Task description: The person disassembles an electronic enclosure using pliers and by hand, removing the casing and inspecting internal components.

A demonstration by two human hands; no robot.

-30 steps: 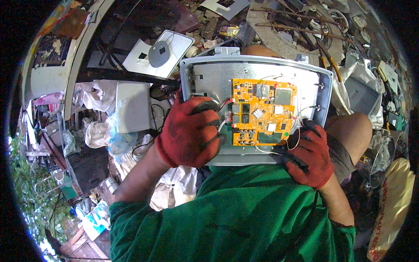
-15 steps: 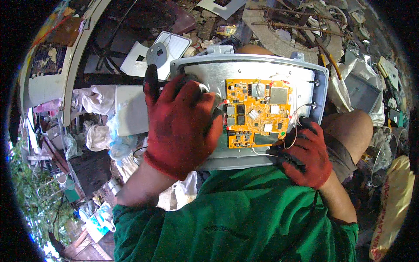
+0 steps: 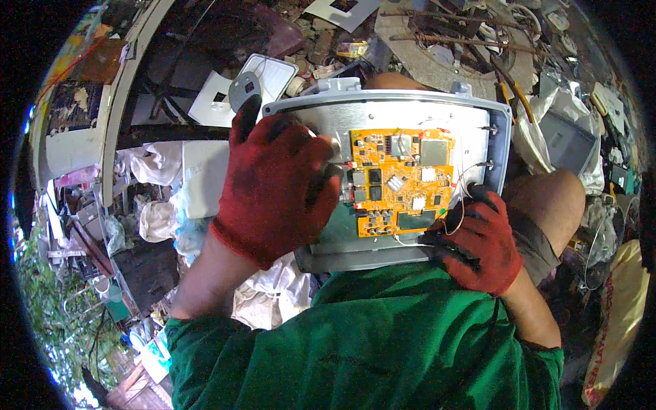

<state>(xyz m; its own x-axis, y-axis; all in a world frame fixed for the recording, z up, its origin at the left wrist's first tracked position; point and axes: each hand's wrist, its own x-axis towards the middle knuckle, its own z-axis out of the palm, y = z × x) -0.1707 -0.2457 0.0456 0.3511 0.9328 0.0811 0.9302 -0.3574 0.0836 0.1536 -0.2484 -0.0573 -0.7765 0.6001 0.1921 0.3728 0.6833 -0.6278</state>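
Note:
On my lap rests a grey metal enclosure [image 3: 328,256], its inside turned up. An orange circuit board [image 3: 403,181] is mounted on its silver plate, with small shields, connectors and thin white wires. My left hand [image 3: 277,188], in a red glove with dark fingertips, bends over the enclosure's left part beside the board's connectors. One finger sticks up at the rim while the others curl round a small shiny part; what they grip is mostly hidden. Also gloved, my right hand [image 3: 482,239] clasps the lower right edge of the enclosure, near a looping white wire.
Scrap lies all around. White panels and a grey disc [image 3: 244,91] are beyond the enclosure at the left. A grey bin-like piece [image 3: 567,143] sits among plastic sheets at the right, near a yellowish sack [image 3: 618,321]. Metal rods [image 3: 465,42] lie at the far side.
My left hand has shifted slightly left and toward me, its fingers staying bent. The enclosure has tilted a little, its left side lower in view. My right hand keeps its place.

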